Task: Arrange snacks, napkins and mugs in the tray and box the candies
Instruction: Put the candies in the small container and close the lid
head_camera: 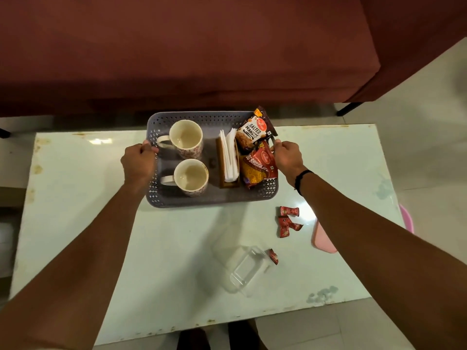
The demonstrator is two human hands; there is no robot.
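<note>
At frame centre, the grey tray (212,198) sits on the pale bench (151,248), the left hand (137,164) and right hand (288,157) each clamped on a short rim. Inside: two mugs (186,140), napkins (231,155), snack packets (257,157). Red candies (288,221) and a clear box (246,270) lie lower right.

Peanut packet (253,131), at the far right of the tray (192,200): read "SALTED PEANUTS".
Red packet (260,168), just nearer than the peanut packet: showed partly "BHUJIA SEV"; its logo was unreadable.
</note>
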